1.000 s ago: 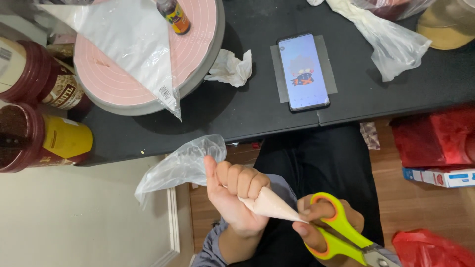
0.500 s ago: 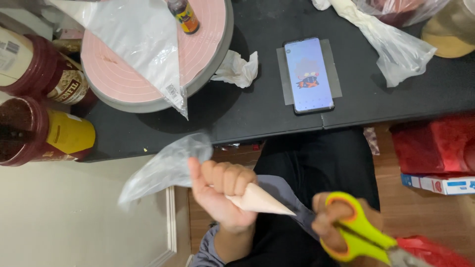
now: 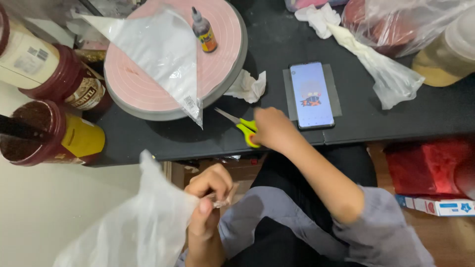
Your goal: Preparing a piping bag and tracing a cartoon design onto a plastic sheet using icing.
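While the left hand (image 3: 208, 190) pinches the tip of the clear piping bag (image 3: 133, 227) below the table edge, the right hand (image 3: 271, 129) sets the scissors (image 3: 242, 126) on the black table (image 3: 376, 118).
Scissors no longer at the bag tip as a second ago, now flat beside the phone (image 3: 310, 95); right hand closed over the yellow handles; cutting looks finished; pink turntable (image 3: 163, 89) carries a spare bag (image 3: 158, 54) and small bottle (image 3: 204, 30).

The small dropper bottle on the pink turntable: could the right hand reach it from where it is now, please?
Probably yes: the right hand rests on the scissors beside the turntable, with nothing between it and the bottle.
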